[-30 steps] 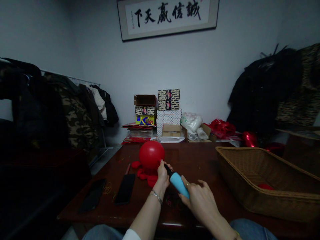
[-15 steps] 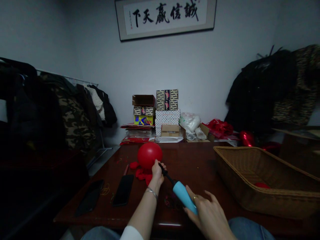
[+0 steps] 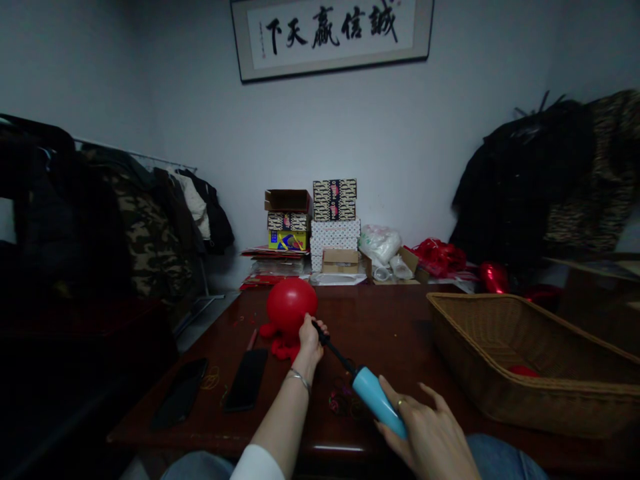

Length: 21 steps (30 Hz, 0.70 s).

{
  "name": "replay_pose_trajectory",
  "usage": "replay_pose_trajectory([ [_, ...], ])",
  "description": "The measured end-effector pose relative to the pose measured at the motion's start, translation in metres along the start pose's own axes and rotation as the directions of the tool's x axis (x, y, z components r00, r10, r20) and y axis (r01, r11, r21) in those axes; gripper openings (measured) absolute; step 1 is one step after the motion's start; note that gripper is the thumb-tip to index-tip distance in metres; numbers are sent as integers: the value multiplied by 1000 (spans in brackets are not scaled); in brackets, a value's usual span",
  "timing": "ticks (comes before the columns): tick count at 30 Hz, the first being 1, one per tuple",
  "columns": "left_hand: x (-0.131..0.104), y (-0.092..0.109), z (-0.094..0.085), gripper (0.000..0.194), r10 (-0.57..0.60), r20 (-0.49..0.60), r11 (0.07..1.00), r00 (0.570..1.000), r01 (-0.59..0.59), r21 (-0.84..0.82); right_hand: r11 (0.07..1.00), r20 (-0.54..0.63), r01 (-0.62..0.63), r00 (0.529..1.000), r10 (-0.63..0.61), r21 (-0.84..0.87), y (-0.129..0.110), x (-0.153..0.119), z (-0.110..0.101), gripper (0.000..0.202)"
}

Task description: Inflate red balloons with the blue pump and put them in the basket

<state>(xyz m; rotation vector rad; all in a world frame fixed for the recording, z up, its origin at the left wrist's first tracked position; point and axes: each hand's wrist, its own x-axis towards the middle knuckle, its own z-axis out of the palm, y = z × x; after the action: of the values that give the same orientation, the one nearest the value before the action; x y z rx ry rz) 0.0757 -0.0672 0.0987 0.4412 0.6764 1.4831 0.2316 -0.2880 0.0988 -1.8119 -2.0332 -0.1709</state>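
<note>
A partly inflated red balloon [image 3: 291, 303] is at the pump's black tip, over the dark wooden table. My left hand [image 3: 311, 337] is closed around that black tip and the balloon's neck. The blue hand pump [image 3: 379, 400] slants down to the right, its thin black rod showing between its two ends. My right hand [image 3: 425, 423] grips the blue body from the right, some fingers raised off it. Beneath the inflated balloon lie several limp red balloons [image 3: 285, 349].
Two dark phones [image 3: 246, 380] and yellow rubber bands [image 3: 211, 378] lie on the left of the table [image 3: 380, 320]. A wicker basket [image 3: 540, 407] with something red inside stands at the right. Boxes [image 3: 335, 240] are stacked at the back.
The balloon and my left hand have shifted slightly left and up. My right hand with the blue pump body has moved right and down, showing more of the black rod.
</note>
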Motion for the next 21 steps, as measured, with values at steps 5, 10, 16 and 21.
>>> replay_pose_trajectory([
  [5,-10,-8,4,29,-6,20,1000,1000,6,15,999,38,-33,999,34,-26,-19,26,-7,51],
  [10,-16,-16,8,28,-44,26,998,999,43,38,996,33,-56,998,59,-69,-33,52,-1,54],
  [16,-13,-15,4,30,-37,3,997,999,36,70,995,48,-68,996,72,-68,-39,57,7,55],
  [21,-6,-8,-4,29,-20,-5,998,1000,20,59,998,44,-42,998,44,-52,-34,38,9,56],
])
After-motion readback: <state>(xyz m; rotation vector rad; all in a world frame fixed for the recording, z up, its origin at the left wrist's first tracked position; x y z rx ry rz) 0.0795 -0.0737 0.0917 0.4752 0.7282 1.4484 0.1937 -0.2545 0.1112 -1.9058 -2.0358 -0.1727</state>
